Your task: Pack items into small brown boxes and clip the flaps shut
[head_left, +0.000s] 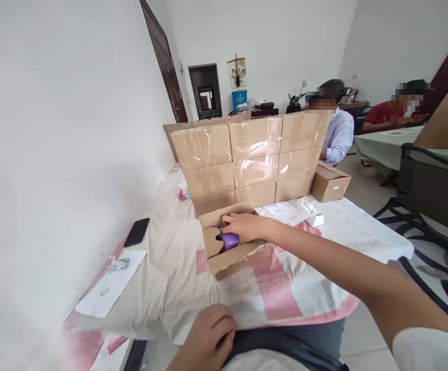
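My right hand [243, 227] reaches down into an open cardboard box [241, 262] on the table. Its fingers are bent over a purple, rounded item [230, 241], whose kind I cannot make out and which the hand partly covers. A cut cardboard insert [210, 241] stands inside the box, just left of the purple item. Low in the view, my left hand [211, 335] rests at the table's front edge near my lap. Its fingers are loosely curled, and nothing shows in them.
Stacked, tape-wrapped cartons [255, 159] rise behind the open box. A phone [136, 232] and a paper sheet [112, 283] with small items lie left. Right are a marked sheet [283, 210], a tape roll [313, 211] and a closed carton [330, 182]. Two people sit beyond.
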